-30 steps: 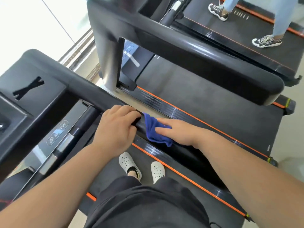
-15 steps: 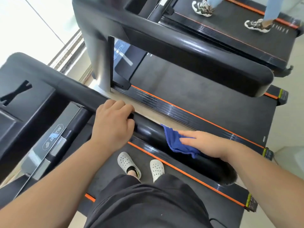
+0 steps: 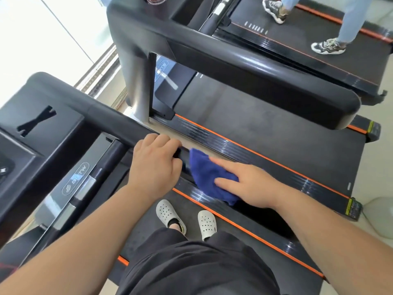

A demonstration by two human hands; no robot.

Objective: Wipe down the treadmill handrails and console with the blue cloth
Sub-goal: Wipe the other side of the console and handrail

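Observation:
The black right handrail of my treadmill runs from the console at the left toward the lower right. My left hand grips the rail, fingers curled over its top. Just right of it, the blue cloth lies draped over the rail. My right hand presses flat on the cloth with straight fingers. The part of the rail beneath the cloth and my right forearm is mostly hidden.
A second treadmill stands parallel on the right, its thick handrail close above. Another person walks on a third treadmill at top right. My feet in white clogs stand on the belt. Bright windows fill the left.
My right hand slid the cloth down the rail away from my left hand, then back up; it now lies right beside the left hand again. The left hand kept its grip.

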